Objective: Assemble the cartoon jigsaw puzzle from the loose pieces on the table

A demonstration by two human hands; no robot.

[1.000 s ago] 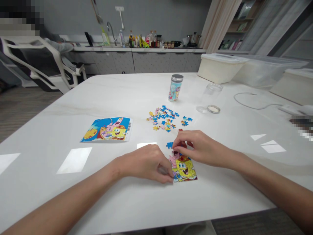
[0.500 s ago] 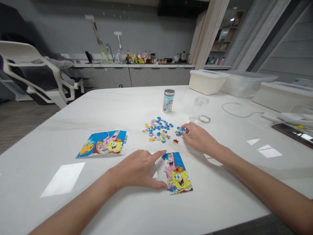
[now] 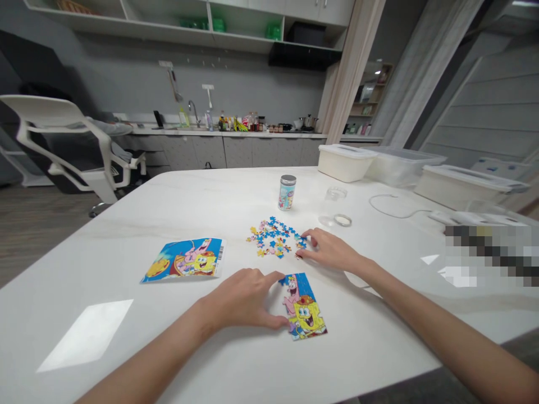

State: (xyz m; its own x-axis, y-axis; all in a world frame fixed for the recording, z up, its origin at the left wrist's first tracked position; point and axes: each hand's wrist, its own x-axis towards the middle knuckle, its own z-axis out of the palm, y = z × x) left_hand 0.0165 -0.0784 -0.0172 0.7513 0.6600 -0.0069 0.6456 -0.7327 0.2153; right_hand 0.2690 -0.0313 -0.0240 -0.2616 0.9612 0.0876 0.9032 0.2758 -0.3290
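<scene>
A partly joined jigsaw puzzle (image 3: pixel 309 314) lies flat on the white table, showing a yellow square character and a pink one. My left hand (image 3: pixel 252 300) rests at its left edge, thumb and index finger spread apart and touching that side. Beyond it is a loose heap of puzzle pieces (image 3: pixel 273 235), mostly blue, yellow and pink. My right hand (image 3: pixel 330 247) is at the heap's right edge, with thumb and index finger apart around a few pieces; its other fingers are partly hidden. Left of the heap lies a picture card (image 3: pixel 185 258) with the same characters.
A printed canister (image 3: pixel 287 193) with a metal lid stands behind the heap. Right of it are a clear jar (image 3: pixel 334 199) and a ring-shaped lid (image 3: pixel 342 220). Storage boxes (image 3: pixel 347 163) and a cable (image 3: pixel 391 213) occupy the right side. An office chair (image 3: pixel 63 146) stands left.
My right hand has moved a little left and nearer, and the pieces by its fingers now sit against the heap. My left hand stays at the joined puzzle. The camera view has tilted up.
</scene>
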